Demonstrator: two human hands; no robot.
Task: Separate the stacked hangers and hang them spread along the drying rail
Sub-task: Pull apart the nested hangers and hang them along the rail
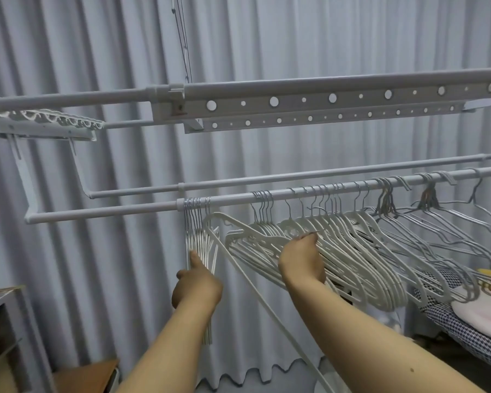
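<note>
Both forearms fill my lower view. My left hand [196,287] grips the small bunch of white hangers [199,245] hanging left on the drying rail [105,212], thumb up against them. My right hand [302,260] curls over the big slanted stack of hangers [352,265], which hooks further right. I judge them light, stiff and slippery, likely to snag; best taken singly at the neck below the hook

Right hand [301,260] fingers behind hangers [352,251]
</note>
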